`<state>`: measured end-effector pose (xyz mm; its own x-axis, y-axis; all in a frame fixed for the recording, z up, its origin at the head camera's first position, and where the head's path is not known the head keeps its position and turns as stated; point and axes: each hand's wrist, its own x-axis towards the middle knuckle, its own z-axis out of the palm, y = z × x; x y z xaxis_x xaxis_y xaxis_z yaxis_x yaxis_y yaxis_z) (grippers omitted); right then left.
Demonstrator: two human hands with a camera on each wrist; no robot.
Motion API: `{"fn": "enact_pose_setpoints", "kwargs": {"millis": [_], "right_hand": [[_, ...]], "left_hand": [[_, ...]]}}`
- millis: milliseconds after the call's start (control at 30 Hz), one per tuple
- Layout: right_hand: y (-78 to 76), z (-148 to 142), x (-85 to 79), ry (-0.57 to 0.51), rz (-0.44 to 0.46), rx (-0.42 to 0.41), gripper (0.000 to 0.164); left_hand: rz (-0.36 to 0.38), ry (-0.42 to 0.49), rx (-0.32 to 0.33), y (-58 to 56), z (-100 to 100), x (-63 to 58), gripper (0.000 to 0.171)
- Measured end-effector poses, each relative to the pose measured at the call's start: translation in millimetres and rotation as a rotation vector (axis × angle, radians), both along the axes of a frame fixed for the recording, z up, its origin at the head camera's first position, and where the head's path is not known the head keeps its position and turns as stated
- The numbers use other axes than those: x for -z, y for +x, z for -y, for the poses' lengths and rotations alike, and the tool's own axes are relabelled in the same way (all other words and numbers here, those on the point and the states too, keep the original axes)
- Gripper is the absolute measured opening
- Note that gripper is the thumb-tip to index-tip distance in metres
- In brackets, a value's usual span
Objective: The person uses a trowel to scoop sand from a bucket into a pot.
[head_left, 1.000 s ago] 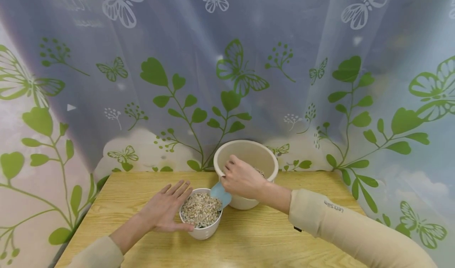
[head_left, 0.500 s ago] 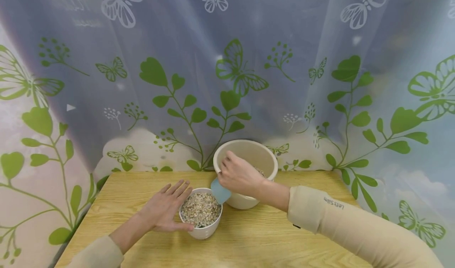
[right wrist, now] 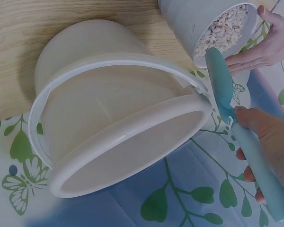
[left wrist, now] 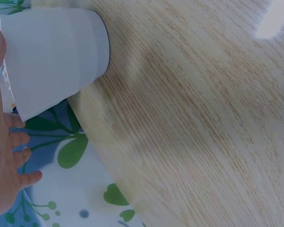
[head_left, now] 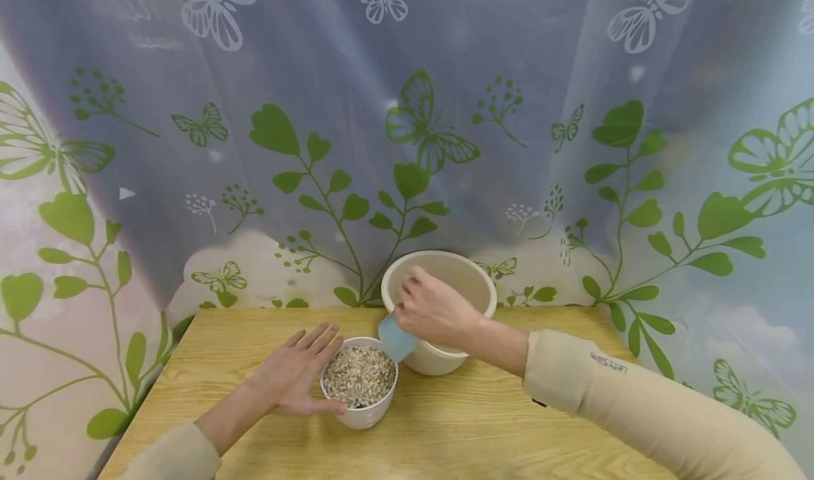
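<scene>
A small white pot [head_left: 369, 418] filled with pale mixed grit [head_left: 359, 374] stands on the table. My left hand [head_left: 295, 377] lies along its left side, fingers straight and spread, thumb at the near rim. My right hand [head_left: 439, 314] grips the handle of a light blue hand trowel [head_left: 397, 338], clearly seen in the right wrist view, where the trowel [right wrist: 255, 163] has its blade near the pot's mouth. Behind the pot's right side stands a larger cream bucket [head_left: 490, 297], partly covered by my right hand and forearm. No grit shows on the visible side of the blade.
The wooden table [head_left: 509, 423] ends at its back against a curtain [head_left: 318, 63] printed with leaves and butterflies. In the right wrist view the bucket's handle [right wrist: 118, 61] hangs down around its outer wall.
The trowel blade has drawn back slightly from over the grit and turned at the pot's right rim. My right hand has shifted a little to the right. The left hand stays put.
</scene>
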<state>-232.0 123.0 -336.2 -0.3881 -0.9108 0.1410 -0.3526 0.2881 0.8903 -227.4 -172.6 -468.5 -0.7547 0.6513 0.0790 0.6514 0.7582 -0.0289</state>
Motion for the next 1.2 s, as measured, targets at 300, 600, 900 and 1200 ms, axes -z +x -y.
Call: {"fn": "enact_pose_setpoints", "kwargs": {"millis": [300, 600, 900, 1200], "right_hand": [[-9.3, -19, 0.7, -0.164, 0.093, -0.046, 0.038], [-16.3, -47, -6.3, -0.347, 0.181, 0.01, 0.041], [-23.7, -80, -8.8, -0.453, 0.167, 0.046, 0.046], [-37.8, -107, -7.7, -0.537, 0.225, 0.105, 0.043]], "left_hand": [[-0.013, 0.009, 0.006, 0.1, 1, 0.3, 0.116], [-0.058, 0.011, 0.027, -3.9, -2, -5.8, 0.116], [-0.11, 0.002, 0.077, -14.3, -10, -20.4, 0.115], [-0.101, -0.016, 0.107, -28.7, -25, -42.4, 0.115]]}}
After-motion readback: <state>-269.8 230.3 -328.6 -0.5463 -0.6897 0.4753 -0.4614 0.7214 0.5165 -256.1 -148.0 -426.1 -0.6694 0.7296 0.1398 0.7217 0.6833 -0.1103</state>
